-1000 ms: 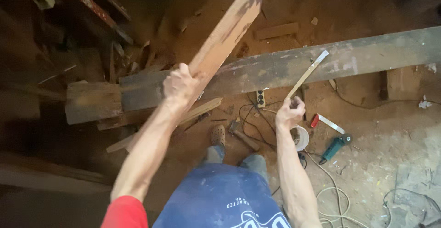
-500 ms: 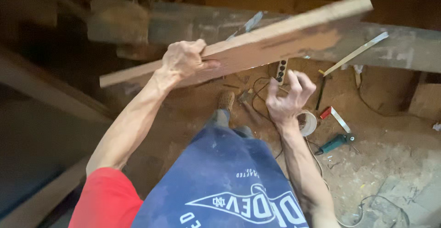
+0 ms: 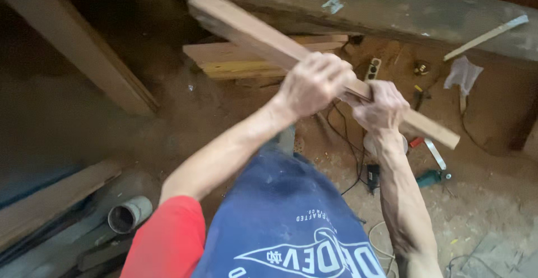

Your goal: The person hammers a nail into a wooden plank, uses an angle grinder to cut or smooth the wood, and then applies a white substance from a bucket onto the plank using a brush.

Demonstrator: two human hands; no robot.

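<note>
Currently, seen from above:
Left hand [image 3: 314, 82]: grip closed around wooden plank [image 3: 252, 31].
Right hand [image 3: 381, 107]: grip closed lower down.
Plank: slanting in mid-air, above floor [image 3: 224, 115].
Advice: keep both fists firm, clear of heavy beam [image 3: 392, 9].

Person wears a red short sleeve [image 3: 168, 236] beside a dark blue apron [image 3: 280, 216] with a white pennant graphic low on the apron; forearms bare.

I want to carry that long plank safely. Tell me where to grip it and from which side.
Probably near the middle of the wooden plank, where the left hand and right hand hold it now. Come from above, wrapping the narrow edges: it is long, flat and tilted, so an end grip would lever.
</note>
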